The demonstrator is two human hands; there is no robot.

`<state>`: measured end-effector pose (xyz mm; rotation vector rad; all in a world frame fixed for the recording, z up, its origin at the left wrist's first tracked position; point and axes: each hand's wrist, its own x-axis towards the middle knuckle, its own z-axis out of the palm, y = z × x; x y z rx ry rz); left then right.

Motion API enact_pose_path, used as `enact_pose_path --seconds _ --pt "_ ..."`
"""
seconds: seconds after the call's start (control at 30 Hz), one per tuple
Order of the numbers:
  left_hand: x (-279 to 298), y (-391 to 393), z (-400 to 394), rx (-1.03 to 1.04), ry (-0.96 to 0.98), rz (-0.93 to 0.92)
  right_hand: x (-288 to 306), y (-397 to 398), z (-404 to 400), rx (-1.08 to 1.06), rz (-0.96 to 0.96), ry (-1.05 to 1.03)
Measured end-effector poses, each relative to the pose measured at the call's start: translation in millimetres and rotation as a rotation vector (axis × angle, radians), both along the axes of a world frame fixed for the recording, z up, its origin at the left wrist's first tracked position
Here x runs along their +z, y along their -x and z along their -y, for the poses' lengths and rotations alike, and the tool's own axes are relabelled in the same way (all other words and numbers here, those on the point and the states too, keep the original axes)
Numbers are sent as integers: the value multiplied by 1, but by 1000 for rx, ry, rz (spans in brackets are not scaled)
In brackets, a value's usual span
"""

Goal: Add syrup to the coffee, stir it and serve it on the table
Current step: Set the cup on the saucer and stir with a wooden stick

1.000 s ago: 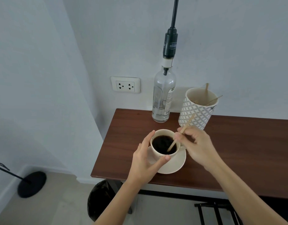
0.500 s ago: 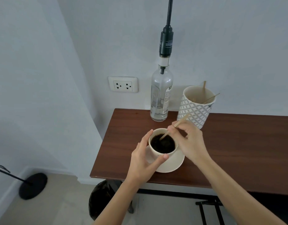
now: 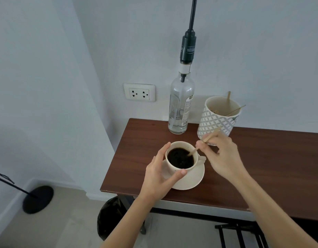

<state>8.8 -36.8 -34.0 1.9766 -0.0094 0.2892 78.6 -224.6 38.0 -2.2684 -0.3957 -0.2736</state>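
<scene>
Coffee cup (image 3: 181,159) sits on its saucer (image 3: 192,179) near the front-left corner of the wood counter (image 3: 262,167), full of black coffee (image 3: 179,158). Cup upright, handle pointing to approx 3 o'clock.

L hand (image 3: 161,176) wraps the cup from the 8 o'clock side: fingers curl round the far-left rim, thumb presses the near wall at approx 6 o'clock. Grasping the cup, steadying it.

R hand (image 3: 221,156) at 2-3 o'clock of the cup, pinching a wooden stir stick (image 3: 205,139) btwn thumb and fingertips. Stick tilted, upper end toward 1 o'clock, lower end dipped in the coffee at the rim's 2 o'clock edge. Stick is motion-blurred, so exact tip depth unclear.

Syrup bottle (image 3: 179,108) stands upright at the back edge of the counter, approx 12 o'clock from the cup, well apart from it. Clear glass, low level of clear liquid at the bottom, dark pump dispenser (image 3: 188,49) on the neck w/ its stem running out of the top of view.

Patterned paper cup (image 3: 215,120) just right of the bottle, 1 o'clock from the coffee cup, holding more wooden sticks (image 3: 234,110). R hand partly covers its lower front.

Wall outlet (image 3: 139,92) left of the bottle. Black trash bag (image 3: 109,219) on the floor under the counter's left end, round black stand base (image 3: 38,199) further left at approx 8 o'clock.
</scene>
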Motion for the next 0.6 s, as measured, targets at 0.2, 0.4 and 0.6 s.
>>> enact_pose_path --seconds 0.2,0.4,0.6 --pt "-2 0 0 -10 21 -19 -1 11 3 146 -1 106" --pt "1 1 1 10 0 -28 19 14 14 85 163 -21" --pt "4 4 5 29 -24 9 22 15 14 91 219 -30"
